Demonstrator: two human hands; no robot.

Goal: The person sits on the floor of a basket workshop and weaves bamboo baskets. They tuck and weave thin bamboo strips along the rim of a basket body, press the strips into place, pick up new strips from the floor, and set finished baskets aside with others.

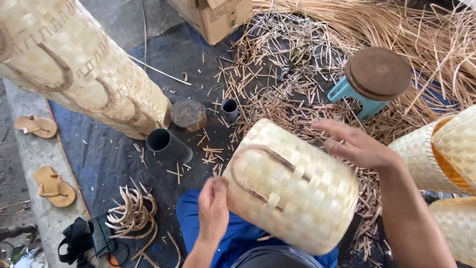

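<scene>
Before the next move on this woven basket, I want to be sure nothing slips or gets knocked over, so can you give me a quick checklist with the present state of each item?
1. Left hand on the woven basket: at its lower edge, touching it; ok.
2. Right hand on the basket: rests on its upper right side, fingers spread; ok.
3. Curved handle seated in the weave: both ends run into it; how firm, cannot tell.
4. Basket supported: tilted over the lap, held by hands only; ok.
5. Stack of baskets to the left: leaning, apart from the hands; ok.
6. Floor around: cut strips scattered, dark tubes nearby; not ok.
</scene>
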